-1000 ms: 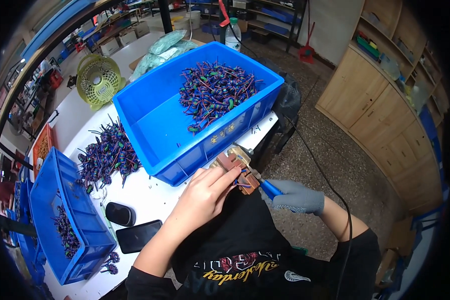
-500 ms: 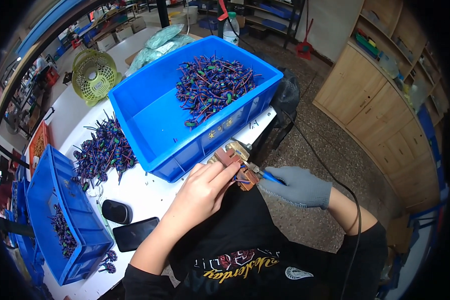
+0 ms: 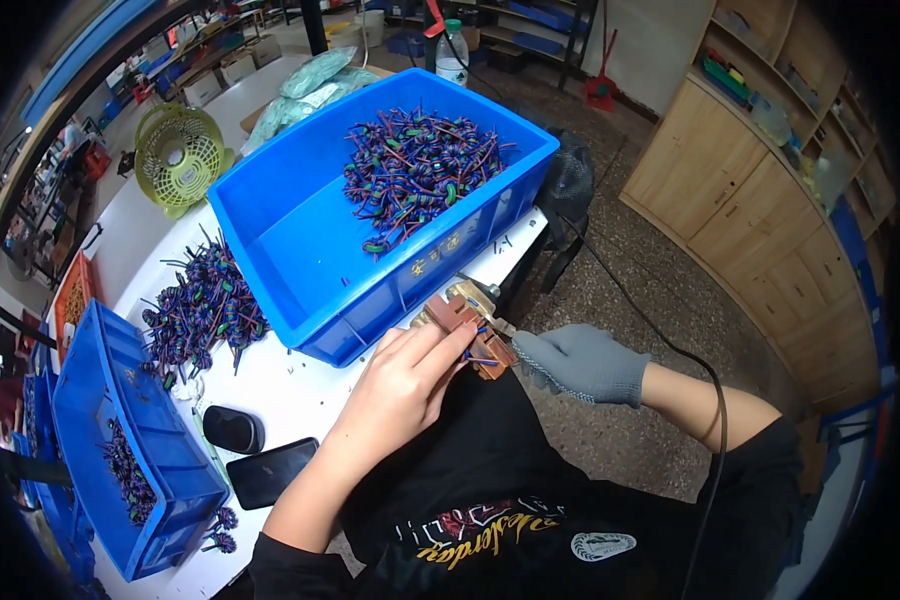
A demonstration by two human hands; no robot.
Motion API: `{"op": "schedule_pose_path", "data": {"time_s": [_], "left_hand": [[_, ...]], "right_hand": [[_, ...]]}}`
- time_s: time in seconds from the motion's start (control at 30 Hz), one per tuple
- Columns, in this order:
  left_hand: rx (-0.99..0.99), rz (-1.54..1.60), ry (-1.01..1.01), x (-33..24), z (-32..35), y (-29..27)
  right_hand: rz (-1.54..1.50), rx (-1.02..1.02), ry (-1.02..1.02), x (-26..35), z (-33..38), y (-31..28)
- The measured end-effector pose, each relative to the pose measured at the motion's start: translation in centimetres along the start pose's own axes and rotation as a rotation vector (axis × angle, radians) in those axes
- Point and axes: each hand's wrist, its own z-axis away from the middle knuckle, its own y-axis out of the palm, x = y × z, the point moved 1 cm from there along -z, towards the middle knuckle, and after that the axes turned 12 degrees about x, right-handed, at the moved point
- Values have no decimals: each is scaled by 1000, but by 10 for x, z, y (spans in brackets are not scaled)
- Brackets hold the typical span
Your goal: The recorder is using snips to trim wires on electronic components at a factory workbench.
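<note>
A small fixture (image 3: 489, 352) of brown blocks and brass-coloured metal stands at the table edge, below the big blue bin, with short blue wires in it. My bare left hand (image 3: 407, 377) is closed over its left side, index fingertip pressed on a brown block. What lies under the other fingers is hidden. At the fixture's right side, my right hand (image 3: 582, 364), in a grey knitted glove, is closed round a hand tool. Its blue handle shows only in the earlier frame; now the fingers cover it, and a metal end (image 3: 506, 327) reaches toward the blocks.
The big blue bin (image 3: 315, 330) holds many wire-wound coils (image 3: 425, 165). More coils (image 3: 205, 310) lie heaped on the white table. A smaller blue bin (image 3: 185, 500), a phone (image 3: 270, 472) and a black oval case (image 3: 233, 428) are at left. A black cord (image 3: 660, 330) crosses my right forearm.
My right hand has moved slightly left, closer to the fixture, and its fingers now cover the tool's blue handle. My left hand keeps its place on the fixture. The whole view has shifted a little.
</note>
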Motion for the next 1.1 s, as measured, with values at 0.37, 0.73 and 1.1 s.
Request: {"op": "schedule_pose_path", "data": {"time_s": [0.37, 0.73, 1.1], "left_hand": [[-14, 28, -11, 0, 1, 3], [-161, 471, -138, -22, 21, 15], [-257, 1126, -202, -44, 32, 20]], "right_hand": [[-703, 359, -205, -63, -36, 22], [-345, -421, -677, -2, -4, 24], [-319, -357, -870, 19, 8, 41]]}}
